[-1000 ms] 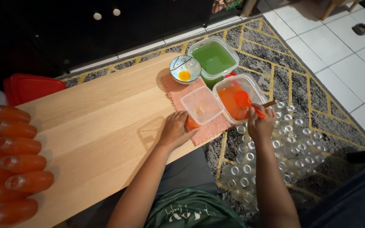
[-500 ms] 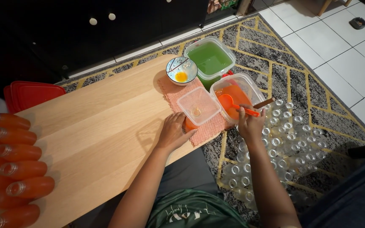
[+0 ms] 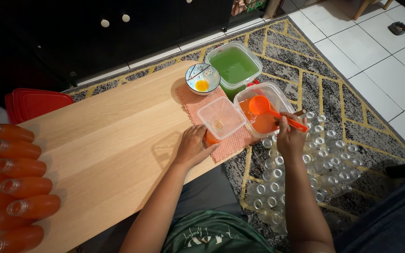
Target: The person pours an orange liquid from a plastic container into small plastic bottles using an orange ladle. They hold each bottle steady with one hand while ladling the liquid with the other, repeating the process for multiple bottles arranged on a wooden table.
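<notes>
The right hand (image 3: 290, 139) is curling its fingers (image 3: 284, 129) tightly around the handle of an orange ladle (image 3: 272, 111), gripping it near the handle's end; the ladle's round bowl is hanging just above the orange liquid in a clear plastic tub (image 3: 263, 108), beyond the fingertips. The left hand (image 3: 194, 147) is wrapping its fingers (image 3: 201, 135) loosely around a small bottle of orange liquid (image 3: 210, 138), which is standing on a pink cloth mat (image 3: 230, 143) on the wooden table (image 3: 99, 150). Resting over that bottle, just past the left fingertips, is a small clear square container (image 3: 221, 117) serving as a funnel-like top; how it is touching the bottle is hidden.

Beyond the orange tub, a second clear tub holding green liquid (image 3: 234, 65) is sitting, and beside that, at the mat's far corner, a patterned bowl (image 3: 202, 78) with a little orange liquid. Below the right hand, empty clear bottles (image 3: 301, 178) are standing crowded on the patterned rug (image 3: 315, 79). At the table's left end, far from the mat, filled orange bottles (image 3: 12, 187) are lying in a row, with a red lid (image 3: 36, 103) behind them.
</notes>
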